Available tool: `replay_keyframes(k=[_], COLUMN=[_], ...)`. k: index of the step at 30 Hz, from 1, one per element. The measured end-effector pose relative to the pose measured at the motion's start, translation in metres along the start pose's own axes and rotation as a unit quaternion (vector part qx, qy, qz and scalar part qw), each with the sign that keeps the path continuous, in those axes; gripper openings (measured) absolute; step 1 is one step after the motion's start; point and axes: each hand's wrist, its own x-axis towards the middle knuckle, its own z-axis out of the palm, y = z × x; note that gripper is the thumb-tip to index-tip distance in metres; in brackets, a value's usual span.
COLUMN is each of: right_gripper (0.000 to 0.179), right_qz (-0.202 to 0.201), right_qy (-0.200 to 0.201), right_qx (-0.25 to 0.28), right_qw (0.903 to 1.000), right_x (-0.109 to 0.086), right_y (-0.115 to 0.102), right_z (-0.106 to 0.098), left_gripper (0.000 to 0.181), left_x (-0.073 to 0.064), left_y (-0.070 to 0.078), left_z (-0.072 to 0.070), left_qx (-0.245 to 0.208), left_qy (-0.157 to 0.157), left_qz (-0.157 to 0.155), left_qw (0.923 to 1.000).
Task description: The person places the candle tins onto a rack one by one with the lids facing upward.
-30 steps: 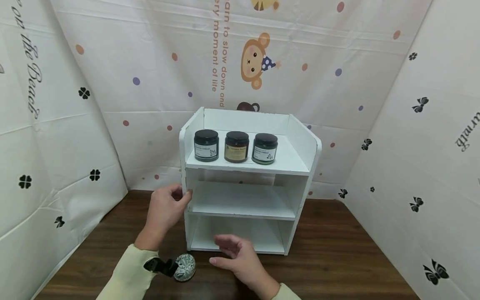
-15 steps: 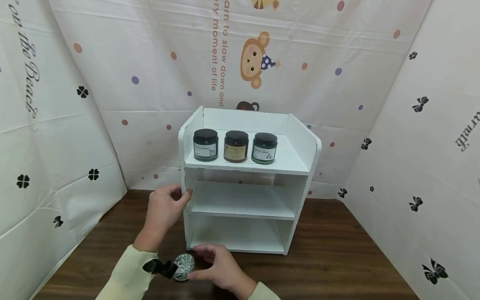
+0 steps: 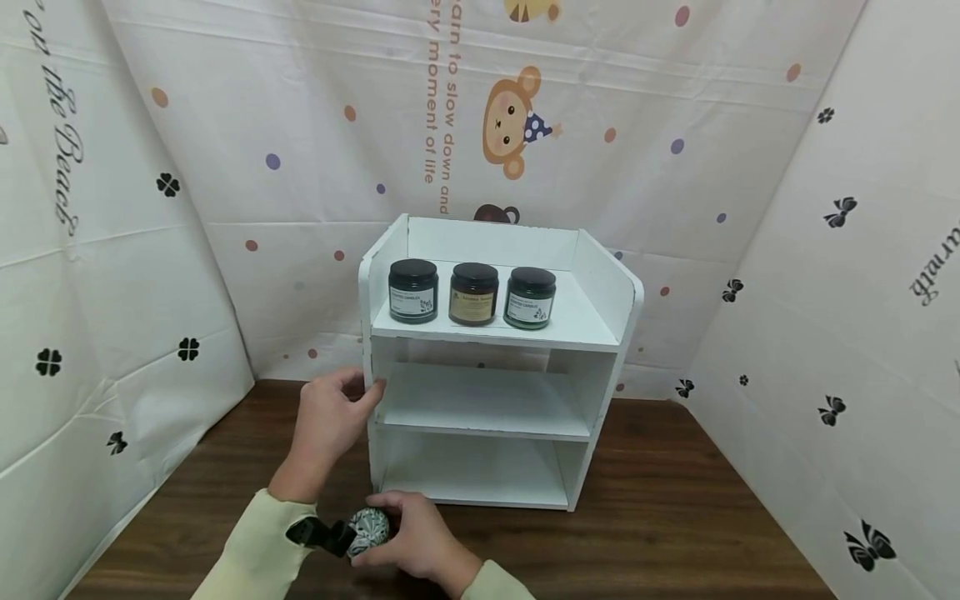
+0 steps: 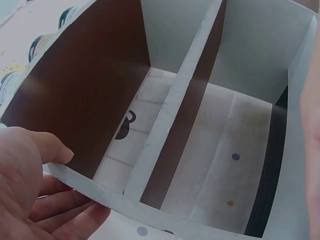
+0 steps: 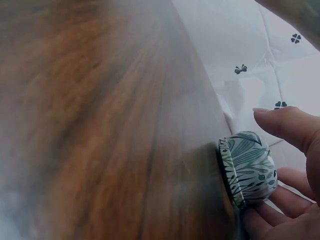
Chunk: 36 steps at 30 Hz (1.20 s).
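My left hand [image 3: 330,425] grips the front edge of the left side panel of a small white shelf [image 3: 487,423]; the left wrist view shows its thumb inside and fingers outside. On the table, in front of the shelf's lower left corner, sits a small round tin [image 3: 369,532] with a green-and-white leaf pattern. My right hand [image 3: 420,542] reaches around the tin from the right. In the right wrist view the thumb stands apart from the tin [image 5: 250,170], while the other fingers lie close against its opposite side. The left wrist camera partly hides the tin in the head view.
Three dark-lidded candle jars stand in a row on the top shelf: a left jar [image 3: 413,292], a middle jar [image 3: 473,295] and a right jar [image 3: 530,298]. Dark wood table [image 3: 675,517] surrounds the shelf. Printed white cloth [image 3: 300,192] hangs behind and at both sides.
My right hand has moved left, from in front of the lower shelf to around the tin. The left hand keeps its hold on the side panel.
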Motion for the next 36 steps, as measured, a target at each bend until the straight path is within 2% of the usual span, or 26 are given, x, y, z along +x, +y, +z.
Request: replay_keyframes(k=[5,12,23,29,36], right_gripper=[0.062,0.059,0.056,0.056,0.057], right_qz=[-0.003,-0.008,0.002,0.015,0.007], right_qy=[0.012,0.025,0.014,0.014,0.023], right_qx=[-0.055,-0.133,-0.17,-0.163,-0.161], right_qw=[0.9984,0.9908,0.9853,0.9864,0.9867], right_x=[0.005,0.007,0.011,0.011,0.011], right_y=[0.002,0.001,-0.002,-0.002,-0.003], right_z=[0.004,0.007,0.005,0.003,0.002], left_gripper=[0.023,0.024,0.024,0.024,0.025], left_x=[0.0,-0.001,-0.001,-0.001,-0.001], left_y=[0.001,0.002,0.003,0.003,0.003], left_z=[0.0,0.0,-0.001,-0.002,-0.001], left_qx=[-0.001,-0.007,-0.008,-0.005,0.0], left_qy=[0.0,-0.005,-0.007,-0.008,-0.004], left_qz=[0.001,-0.006,-0.004,-0.004,-0.007], left_qw=[1.0,0.9999,0.9999,0.9999,1.0])
